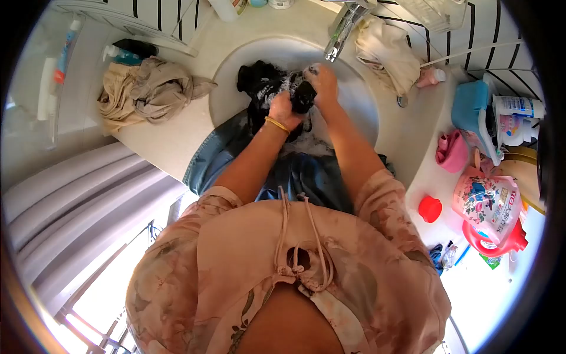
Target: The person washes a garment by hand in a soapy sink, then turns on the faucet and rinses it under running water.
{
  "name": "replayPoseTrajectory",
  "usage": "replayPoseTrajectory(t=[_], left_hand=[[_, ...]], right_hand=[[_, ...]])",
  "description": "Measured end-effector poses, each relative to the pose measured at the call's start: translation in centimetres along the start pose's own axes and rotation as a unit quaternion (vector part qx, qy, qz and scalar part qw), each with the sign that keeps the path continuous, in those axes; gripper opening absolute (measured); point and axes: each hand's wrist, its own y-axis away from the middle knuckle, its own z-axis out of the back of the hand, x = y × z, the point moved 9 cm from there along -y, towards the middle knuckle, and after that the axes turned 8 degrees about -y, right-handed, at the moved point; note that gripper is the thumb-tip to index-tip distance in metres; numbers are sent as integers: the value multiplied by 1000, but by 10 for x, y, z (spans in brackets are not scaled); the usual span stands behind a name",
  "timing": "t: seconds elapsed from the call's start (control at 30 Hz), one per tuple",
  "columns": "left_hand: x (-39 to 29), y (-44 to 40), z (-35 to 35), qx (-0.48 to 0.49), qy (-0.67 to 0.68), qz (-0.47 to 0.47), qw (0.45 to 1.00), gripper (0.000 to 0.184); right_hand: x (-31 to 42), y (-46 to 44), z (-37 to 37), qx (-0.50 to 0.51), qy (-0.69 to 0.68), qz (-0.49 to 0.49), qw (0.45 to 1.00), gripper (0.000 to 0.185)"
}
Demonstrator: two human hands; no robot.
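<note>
A wet black garment [254, 78] lies bunched in the round white sink [359, 112], with white suds on it. My left hand [283, 108], a gold bangle at its wrist, is closed on a fold of this garment. To its right and a little farther away, my right hand [323, 84] grips another part, with suds on the fingers. Between my hands a black bunch sticks up. A blue garment [215, 153] drapes over the sink's near edge, partly hidden by my forearms. Foamy water shows below my hands.
A chrome faucet [345, 32] reaches over the sink's far right. Beige cloths [156, 91] lie on the left counter, and a cream cloth [383, 53] behind the faucet. On the right are a blue container [470, 106], a pink detergent pouch [484, 200] and a red cap [430, 209].
</note>
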Motion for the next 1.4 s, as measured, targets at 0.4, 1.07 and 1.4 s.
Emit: replayPoseTrajectory(t=[0.4,1.07,1.4], left_hand=[[30,29,-90,122,410,233,873,37],[55,-4,93,-69,-735,96,668,73],[40,25,47,-13,159,221,962,37]], right_hand=[[-6,10,38,-115,87,146,979,22],[-79,46,-39,-60,272,3,960,45],[51,81,-49,-40,-1,148,988,25]])
